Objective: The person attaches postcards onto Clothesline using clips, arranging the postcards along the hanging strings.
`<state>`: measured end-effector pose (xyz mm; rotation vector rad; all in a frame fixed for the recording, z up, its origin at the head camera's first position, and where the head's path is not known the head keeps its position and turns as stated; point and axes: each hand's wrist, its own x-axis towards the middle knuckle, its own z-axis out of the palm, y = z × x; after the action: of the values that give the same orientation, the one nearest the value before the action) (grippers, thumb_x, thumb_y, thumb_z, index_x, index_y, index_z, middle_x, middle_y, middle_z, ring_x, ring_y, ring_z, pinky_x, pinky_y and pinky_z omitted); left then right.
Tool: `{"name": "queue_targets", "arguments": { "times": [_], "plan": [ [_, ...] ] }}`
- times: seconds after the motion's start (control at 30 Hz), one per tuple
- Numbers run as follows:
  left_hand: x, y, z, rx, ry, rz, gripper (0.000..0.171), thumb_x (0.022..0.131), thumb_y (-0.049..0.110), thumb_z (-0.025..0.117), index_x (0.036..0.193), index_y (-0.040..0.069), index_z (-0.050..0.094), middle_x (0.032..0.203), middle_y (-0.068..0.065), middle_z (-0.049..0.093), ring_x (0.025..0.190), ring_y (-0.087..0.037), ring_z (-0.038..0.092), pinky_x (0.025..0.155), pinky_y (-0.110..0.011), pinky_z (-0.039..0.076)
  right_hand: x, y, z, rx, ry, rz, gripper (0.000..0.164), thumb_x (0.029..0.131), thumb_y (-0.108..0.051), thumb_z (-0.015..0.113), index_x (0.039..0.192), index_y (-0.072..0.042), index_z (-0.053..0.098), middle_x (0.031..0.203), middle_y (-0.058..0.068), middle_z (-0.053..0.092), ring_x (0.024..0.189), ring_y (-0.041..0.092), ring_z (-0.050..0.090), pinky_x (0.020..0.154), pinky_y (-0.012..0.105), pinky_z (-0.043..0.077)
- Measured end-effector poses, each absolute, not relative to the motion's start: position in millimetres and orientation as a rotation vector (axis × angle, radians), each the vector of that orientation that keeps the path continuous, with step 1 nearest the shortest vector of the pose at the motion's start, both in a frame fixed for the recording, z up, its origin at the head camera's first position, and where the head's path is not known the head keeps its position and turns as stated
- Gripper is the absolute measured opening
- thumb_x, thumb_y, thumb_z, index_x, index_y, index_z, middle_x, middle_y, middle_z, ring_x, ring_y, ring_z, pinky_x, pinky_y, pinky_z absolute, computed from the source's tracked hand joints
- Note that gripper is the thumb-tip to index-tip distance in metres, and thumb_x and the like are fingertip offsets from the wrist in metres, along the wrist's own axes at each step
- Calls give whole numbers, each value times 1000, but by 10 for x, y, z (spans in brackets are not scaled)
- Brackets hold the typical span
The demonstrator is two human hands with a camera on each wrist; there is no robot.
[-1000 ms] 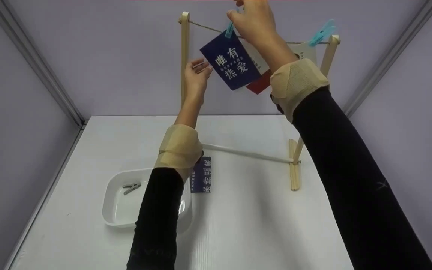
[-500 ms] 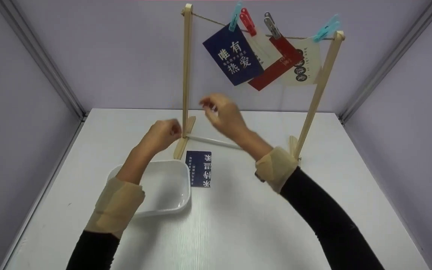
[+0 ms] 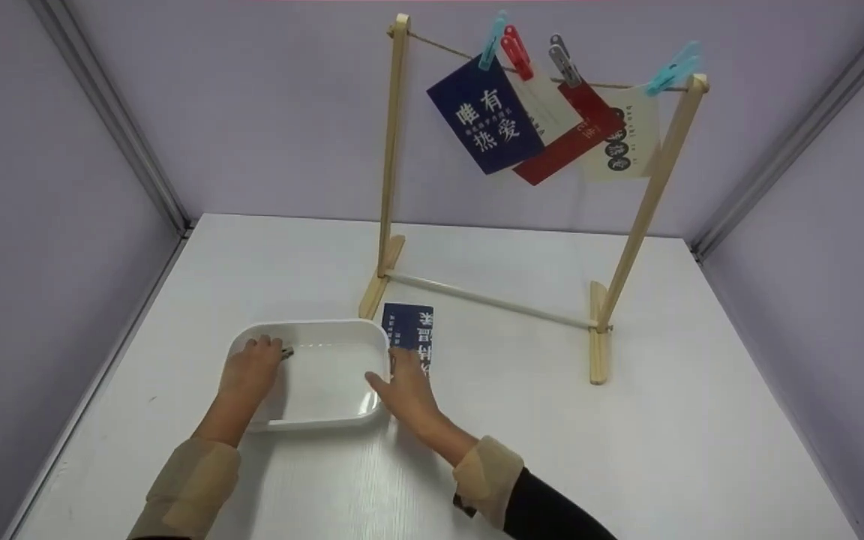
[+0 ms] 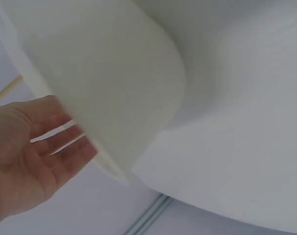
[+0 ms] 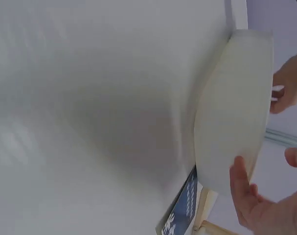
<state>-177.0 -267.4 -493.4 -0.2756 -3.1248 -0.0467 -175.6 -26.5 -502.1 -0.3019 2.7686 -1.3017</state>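
Observation:
My left hand (image 3: 250, 369) reaches over the left side of a white basin (image 3: 327, 425), with a grey clothespin (image 3: 287, 352) right at its fingertips. In the left wrist view its fingers (image 4: 65, 152) lie apart and slightly bent behind the basin rim. At the basin's right side is my right hand (image 3: 409, 394), thumb spread over the rim. The fingers (image 5: 240, 181) of that hand lie along the outer wall in the right wrist view. A dark blue card (image 3: 408, 322) with white characters lies beside the basin, partly hidden by the right hand.
A wooden rack (image 3: 393, 150) stands behind, with a cord along its top. From the cord hang a blue card (image 3: 486, 112), a red card (image 3: 563, 150) and cream cards (image 3: 627, 131), clipped with blue, red (image 3: 517, 52) and grey clothespins. Walls enclose the white table (image 3: 522, 450).
Both hands have come down from the cord to the basin, the left over its left side, the right at its right rim. The right hand let go of the blue clothespin on the hanging blue card.

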Motion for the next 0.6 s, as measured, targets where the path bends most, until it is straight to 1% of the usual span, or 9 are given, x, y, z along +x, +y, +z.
{"name": "queue_targets", "arguments": {
  "times": [0.07,0.13,0.23,0.33,0.4,0.47,0.6],
  "plan": [
    [-1778,-2690,-5023,-275,-3113,-8,16,84,-2,61,97,-8,53,80,-16,52,71,-28,52,57,-35,50,-1689,-307,-5085,-228,2807,-1343,47,82,-18,65,120,4,47,106,12,49,93,28,55,80,40,47],
    [-1784,-2707,-5068,-256,-3135,13,14,85,-3,58,97,-9,53,80,-17,52,72,-29,53,59,-37,50,-1665,-334,-5121,-171,2802,-1388,46,79,-9,63,119,5,47,105,13,50,91,29,56,78,40,48],
    [-1809,-2723,-5114,-244,-3154,47,13,85,-4,57,95,-10,53,79,-19,53,73,-32,54,63,-38,50,-1662,-318,-5152,-118,2697,-1441,41,78,-4,59,117,9,50,95,11,53,78,22,58,65,32,52],
    [-1833,-2748,-5142,-259,-3136,163,14,83,-4,60,94,-10,54,82,-21,52,77,-33,54,71,-39,49,-1668,-303,-5169,-92,2575,-1529,37,79,-2,57,113,12,53,90,10,54,67,15,57,54,23,51],
    [-1853,-2760,-5161,-271,-3115,227,16,81,-4,62,94,-10,54,87,-23,52,82,-34,54,76,-39,48,-1669,-296,-5173,-93,2541,-1562,35,79,-1,57,111,12,54,88,10,55,64,13,57,53,21,51],
    [-1864,-2762,-5177,-271,-3120,234,18,81,-3,63,95,-10,54,90,-23,51,84,-34,53,78,-39,47,-1667,-289,-5176,-98,2524,-1581,32,79,-1,57,109,11,56,87,10,56,64,13,58,54,21,51],
    [-1872,-2744,-5210,-237,-3186,96,18,82,-1,63,95,-8,53,84,-19,51,78,-32,54,71,-40,49,-1657,-273,-5186,-101,2492,-1601,32,80,-1,58,109,11,56,87,9,57,67,14,59,56,22,52]
  ]
}}
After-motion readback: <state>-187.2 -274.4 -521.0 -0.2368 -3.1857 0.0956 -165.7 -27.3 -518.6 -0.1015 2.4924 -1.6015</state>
